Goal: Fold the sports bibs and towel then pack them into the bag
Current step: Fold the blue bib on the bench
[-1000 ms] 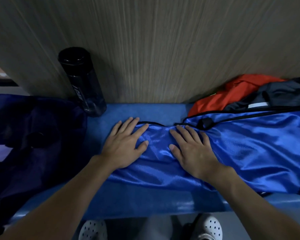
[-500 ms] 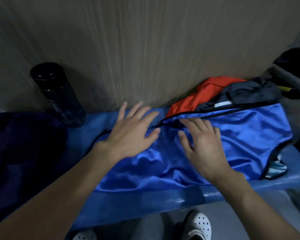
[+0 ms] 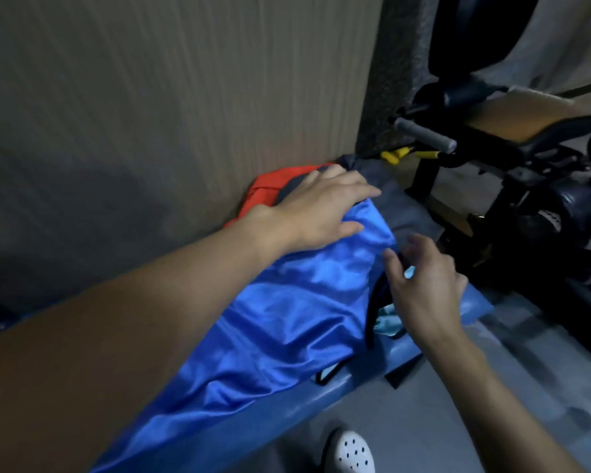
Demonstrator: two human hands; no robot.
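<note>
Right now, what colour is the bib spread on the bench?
The bib is shiny blue with black edging, best seen in the head view.

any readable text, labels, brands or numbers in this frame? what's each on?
None can be read.
White patch on the black gym equipment, right: possibly marked, too blurred to read.
Blue bib: no print shows.
Red cloth: no print shows.

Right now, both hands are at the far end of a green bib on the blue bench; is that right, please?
Not quite: the head view shows the bib is blue, not green. The left hand and right hand are at its far end on the blue bench.
</note>
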